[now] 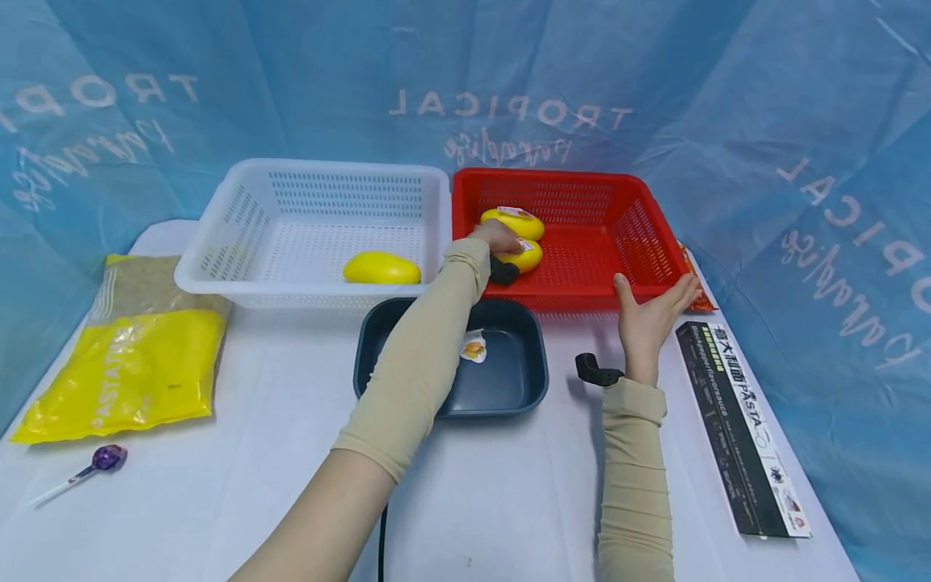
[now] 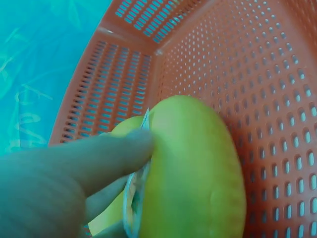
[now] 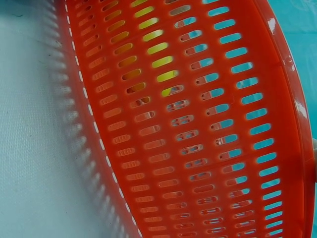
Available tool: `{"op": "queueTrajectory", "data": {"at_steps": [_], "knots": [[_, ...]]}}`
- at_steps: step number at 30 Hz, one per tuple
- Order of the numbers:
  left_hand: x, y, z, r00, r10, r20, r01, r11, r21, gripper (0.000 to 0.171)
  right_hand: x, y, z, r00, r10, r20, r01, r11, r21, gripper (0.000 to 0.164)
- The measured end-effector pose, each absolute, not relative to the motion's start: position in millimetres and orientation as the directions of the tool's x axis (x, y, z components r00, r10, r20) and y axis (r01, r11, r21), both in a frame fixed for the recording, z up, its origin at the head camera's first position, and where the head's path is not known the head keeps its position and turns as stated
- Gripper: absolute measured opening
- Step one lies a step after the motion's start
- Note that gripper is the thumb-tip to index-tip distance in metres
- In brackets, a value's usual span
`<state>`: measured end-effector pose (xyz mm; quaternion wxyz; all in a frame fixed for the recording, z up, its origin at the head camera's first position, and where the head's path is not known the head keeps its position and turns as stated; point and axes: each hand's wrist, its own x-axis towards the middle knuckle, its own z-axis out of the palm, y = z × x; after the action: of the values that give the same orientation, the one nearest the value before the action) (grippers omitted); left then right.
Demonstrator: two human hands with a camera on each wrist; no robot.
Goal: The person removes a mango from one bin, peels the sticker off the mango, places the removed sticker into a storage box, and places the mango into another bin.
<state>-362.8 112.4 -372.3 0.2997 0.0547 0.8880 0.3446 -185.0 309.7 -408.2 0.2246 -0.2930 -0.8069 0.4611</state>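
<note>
My left hand (image 1: 497, 234) is inside the red basket (image 1: 611, 290), at a yellow mango (image 1: 529, 256) with a label. In the left wrist view, a fingertip (image 2: 141, 144) touches the label's upper edge, while another finger is partly hidden behind. The label (image 2: 134, 198) stands slightly off the mango's side; whether the fingers pinch it is unclear. A second labelled mango (image 1: 520, 222) lies just behind. My right hand (image 1: 650, 319), thumb and fingers spread, touches the basket's front right corner. Only a sliver of it appears in the right wrist view.
A white basket (image 1: 207, 275) holds one mango (image 1: 381, 267). A loose label (image 1: 473, 347) lies in the dark tray (image 1: 541, 380), beneath my left forearm. A yellow pasta bag (image 1: 145, 364) and lollipop (image 1: 109, 458) lie left; a long pasta box (image 1: 742, 428) lies right.
</note>
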Motion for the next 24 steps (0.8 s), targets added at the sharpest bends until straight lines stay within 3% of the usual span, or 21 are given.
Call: {"op": "queueTrajectory", "data": {"at_steps": [9, 13, 19, 24], "knots": [[-365.6, 111.9, -376.0, -0.735, 0.393, -0.552, -0.043, 0.786, 0.617, 0.068, -186.2, 310.5, -409.2, -0.724, 0.684, 0.089, 0.256, 0.386, -0.886, 0.107], [-365.4, 109.6, -373.3, -0.751, 0.398, -0.527, -0.012, 0.789, 0.614, 0.067, -185.9, 309.1, -408.0, -0.734, 0.676, 0.068, 0.238, 0.350, -0.906, 0.106], [-359.0, 105.4, -368.3, -0.771, 0.379, -0.511, -0.075, 0.743, 0.665, 0.066, -184.9, 307.6, -408.6, -0.741, 0.669, 0.063, 0.228, 0.338, -0.913, 0.106], [-352.4, 102.7, -356.9, -0.784, 0.466, -0.410, 0.033, 0.691, 0.722, 0.066, -184.0, 309.9, -408.5, -0.735, 0.673, 0.081, 0.215, 0.346, -0.913, 0.106]]}}
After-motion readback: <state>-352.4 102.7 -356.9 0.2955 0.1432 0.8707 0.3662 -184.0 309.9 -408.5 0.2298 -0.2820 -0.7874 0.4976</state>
